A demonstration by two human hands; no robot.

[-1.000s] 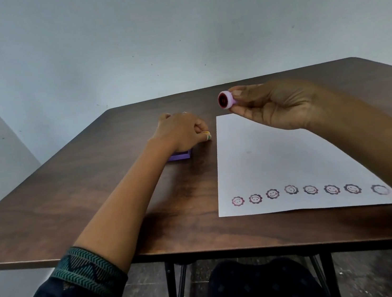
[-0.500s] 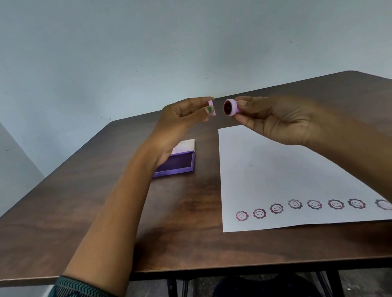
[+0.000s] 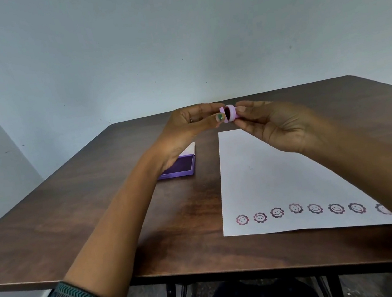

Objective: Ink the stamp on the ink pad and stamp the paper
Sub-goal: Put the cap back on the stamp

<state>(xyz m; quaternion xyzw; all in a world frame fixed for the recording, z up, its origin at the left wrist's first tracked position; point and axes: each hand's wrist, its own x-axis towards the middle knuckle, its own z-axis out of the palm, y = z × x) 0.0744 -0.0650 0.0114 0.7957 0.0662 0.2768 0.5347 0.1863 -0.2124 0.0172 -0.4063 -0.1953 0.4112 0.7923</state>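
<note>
Closer now, hands (image 3: 234, 128) hold stamp (image 3: 231, 113) sideways, face left.

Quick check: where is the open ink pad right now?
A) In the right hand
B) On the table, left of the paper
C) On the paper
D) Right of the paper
B: the ink pad sits lid-open on the table, left of the paper, partly behind the left hand.

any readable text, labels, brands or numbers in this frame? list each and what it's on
None: no words, brands or numbers can be read.
paper: only a row of stamped smiley-flower marks along the near edge, no letters.
ink pad: no label visible.
stamp: face too small and dark to read.
</note>
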